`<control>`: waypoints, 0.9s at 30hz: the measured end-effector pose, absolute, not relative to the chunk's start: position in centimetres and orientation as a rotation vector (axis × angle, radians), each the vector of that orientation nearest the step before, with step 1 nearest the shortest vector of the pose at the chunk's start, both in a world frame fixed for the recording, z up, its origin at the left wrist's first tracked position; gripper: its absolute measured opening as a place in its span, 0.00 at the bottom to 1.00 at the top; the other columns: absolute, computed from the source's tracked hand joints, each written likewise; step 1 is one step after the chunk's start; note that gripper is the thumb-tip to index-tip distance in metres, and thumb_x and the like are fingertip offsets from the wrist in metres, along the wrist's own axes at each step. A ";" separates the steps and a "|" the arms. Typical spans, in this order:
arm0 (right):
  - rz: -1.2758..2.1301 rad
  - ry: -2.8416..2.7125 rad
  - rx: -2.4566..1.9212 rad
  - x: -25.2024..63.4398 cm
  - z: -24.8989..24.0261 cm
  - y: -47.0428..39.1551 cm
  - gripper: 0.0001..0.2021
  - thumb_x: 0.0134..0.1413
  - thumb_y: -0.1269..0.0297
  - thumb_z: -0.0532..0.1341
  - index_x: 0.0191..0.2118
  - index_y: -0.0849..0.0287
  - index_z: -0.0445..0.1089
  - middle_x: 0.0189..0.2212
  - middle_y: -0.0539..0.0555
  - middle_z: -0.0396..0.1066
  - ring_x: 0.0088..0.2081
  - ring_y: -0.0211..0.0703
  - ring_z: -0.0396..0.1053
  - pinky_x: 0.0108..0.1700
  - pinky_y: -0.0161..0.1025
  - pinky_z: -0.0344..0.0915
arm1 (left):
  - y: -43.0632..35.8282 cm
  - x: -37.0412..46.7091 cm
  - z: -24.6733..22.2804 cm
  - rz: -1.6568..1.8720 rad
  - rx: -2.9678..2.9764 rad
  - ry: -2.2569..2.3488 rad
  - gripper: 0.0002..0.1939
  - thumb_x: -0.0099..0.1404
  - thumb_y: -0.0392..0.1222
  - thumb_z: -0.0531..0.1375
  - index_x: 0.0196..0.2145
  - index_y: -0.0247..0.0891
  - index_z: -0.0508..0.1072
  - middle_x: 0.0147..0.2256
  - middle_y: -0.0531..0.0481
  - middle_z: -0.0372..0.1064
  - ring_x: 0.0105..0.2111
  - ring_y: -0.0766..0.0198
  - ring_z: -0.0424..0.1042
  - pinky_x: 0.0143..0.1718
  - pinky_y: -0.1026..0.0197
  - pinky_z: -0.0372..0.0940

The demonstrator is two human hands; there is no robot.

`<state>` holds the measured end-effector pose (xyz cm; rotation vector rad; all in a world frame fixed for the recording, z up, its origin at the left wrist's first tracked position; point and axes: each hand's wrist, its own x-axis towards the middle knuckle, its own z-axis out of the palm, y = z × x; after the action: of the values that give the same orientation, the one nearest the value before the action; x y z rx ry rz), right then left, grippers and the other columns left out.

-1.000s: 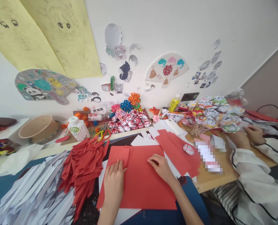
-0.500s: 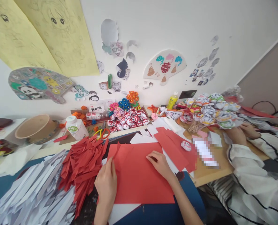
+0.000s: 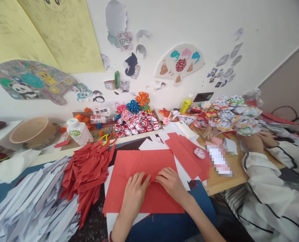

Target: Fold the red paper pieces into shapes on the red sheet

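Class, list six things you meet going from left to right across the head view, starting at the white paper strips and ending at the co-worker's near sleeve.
White paper strips, red paper strips, left hand, right hand, lone pink-and-white flower, co-worker's near sleeve.

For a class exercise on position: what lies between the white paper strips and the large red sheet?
A heap of red paper strips, with some dark surface showing, in the head view.
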<state>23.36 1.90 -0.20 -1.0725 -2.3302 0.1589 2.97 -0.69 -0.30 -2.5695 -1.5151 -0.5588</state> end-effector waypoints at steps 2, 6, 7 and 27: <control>0.209 -2.322 -1.090 23.6 -0.3 1.5 0.09 0.65 0.68 0.55 0.39 0.58 0.73 0.34 0.56 0.71 0.38 0.45 0.66 0.40 0.42 0.63 | -1.1 2.6 -0.4 -0.578 -2.609 -1.466 0.18 0.68 0.32 0.53 0.53 0.43 0.71 0.46 0.44 0.71 0.43 0.56 0.66 0.42 0.54 0.61; 0.332 -2.282 -1.118 23.7 0.1 1.2 0.11 0.66 0.71 0.53 0.36 0.59 0.72 0.31 0.54 0.69 0.35 0.43 0.64 0.37 0.41 0.61 | -1.7 2.3 -0.6 -0.692 -2.647 -1.470 0.18 0.68 0.29 0.49 0.48 0.40 0.73 0.40 0.45 0.73 0.38 0.59 0.66 0.38 0.56 0.60; 0.373 -2.268 -1.129 23.6 0.3 1.3 0.12 0.66 0.71 0.52 0.35 0.59 0.71 0.31 0.54 0.69 0.35 0.42 0.64 0.38 0.41 0.61 | -1.8 2.4 -0.7 -0.719 -2.642 -1.515 0.18 0.69 0.29 0.48 0.48 0.40 0.73 0.39 0.45 0.74 0.37 0.60 0.66 0.37 0.56 0.59; 0.436 -2.152 -1.160 22.9 0.2 3.5 0.07 0.63 0.69 0.58 0.44 0.57 0.72 0.43 0.56 0.69 0.46 0.46 0.66 0.49 0.46 0.66 | -5.4 6.1 -1.8 -0.534 -2.342 -1.649 0.23 0.66 0.27 0.45 0.53 0.30 0.71 0.52 0.43 0.71 0.51 0.54 0.67 0.54 0.51 0.58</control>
<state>22.92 3.54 0.15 -1.1604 -2.1520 0.4363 6.15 -5.35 -1.83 -2.3416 -1.6493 -0.5337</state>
